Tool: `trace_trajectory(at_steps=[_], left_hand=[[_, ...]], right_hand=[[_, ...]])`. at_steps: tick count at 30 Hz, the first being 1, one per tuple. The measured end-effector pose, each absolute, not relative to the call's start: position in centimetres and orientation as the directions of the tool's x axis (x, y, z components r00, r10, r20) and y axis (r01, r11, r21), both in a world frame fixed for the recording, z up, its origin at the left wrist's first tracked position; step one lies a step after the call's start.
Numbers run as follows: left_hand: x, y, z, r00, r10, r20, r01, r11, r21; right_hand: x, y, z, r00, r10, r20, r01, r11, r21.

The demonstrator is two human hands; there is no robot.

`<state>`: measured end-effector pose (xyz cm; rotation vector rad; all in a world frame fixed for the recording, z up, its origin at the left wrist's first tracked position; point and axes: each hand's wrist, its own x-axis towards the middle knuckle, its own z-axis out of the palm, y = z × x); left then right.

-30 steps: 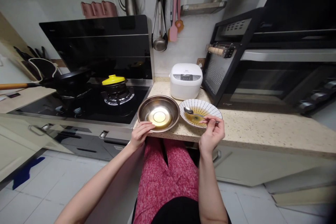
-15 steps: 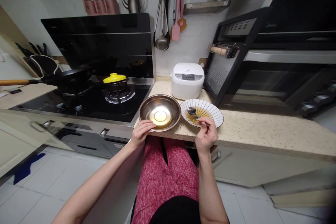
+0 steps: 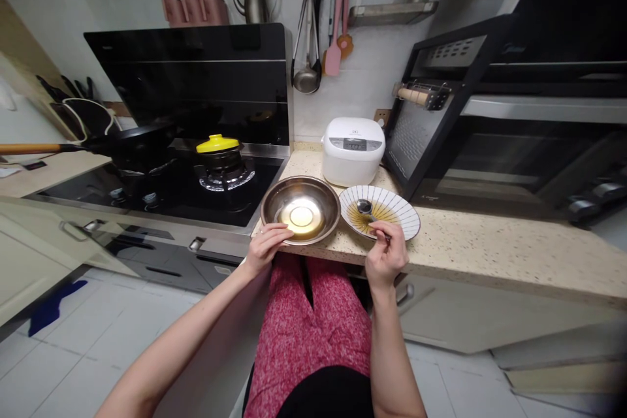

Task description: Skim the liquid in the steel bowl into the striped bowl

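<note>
A shallow stainless steel bowl (image 3: 323,202) with yellowish liquid in its bottom stands on the counter. My left hand (image 3: 266,247) grips its near left rim, with the thumb side over the edge. Right beside the bowl lies a white plate (image 3: 402,212) with dark radial lines, a thin amber liquid spread over its middle. In my closed right hand (image 3: 386,255) is the handle of a metal spoon (image 3: 364,206); its bowl is over the liquid in the plate. Whether the spoon touches the plate I cannot tell.
Behind the plate sits a white rice cooker (image 3: 353,160). To the left is a gas stove (image 3: 171,199) with a yellow-lidded pot (image 3: 218,144) and a wok (image 3: 132,144) whose wooden handle sticks out. A black oven (image 3: 514,163) stands at the right. Utensils hang on the wall.
The whole view has shifted slightly to the right. Both hands keep their grips; the spoon's bowl is at nearly the same spot over the plate.
</note>
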<state>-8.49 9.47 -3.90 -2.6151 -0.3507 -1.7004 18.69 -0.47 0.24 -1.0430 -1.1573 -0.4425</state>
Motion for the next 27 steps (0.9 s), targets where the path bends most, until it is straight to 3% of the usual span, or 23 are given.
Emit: trace_trajectory(at_steps=[21, 27], left_hand=[[-8.4, 9.3, -3.7, 0.391, 0.189, 0.901, 0.185, -0.975, 0.124], [-8.4, 9.4, -3.9, 0.394, 0.185, 0.900, 0.188, -0.975, 0.118]], right_hand=[[18.0, -0.6, 0.2, 0.402, 0.171, 0.900, 0.740, 0.518, -0.429], [15.9, -0.8, 0.7, 0.528, 0.148, 0.836, 0.566, 0.673, -0.476]])
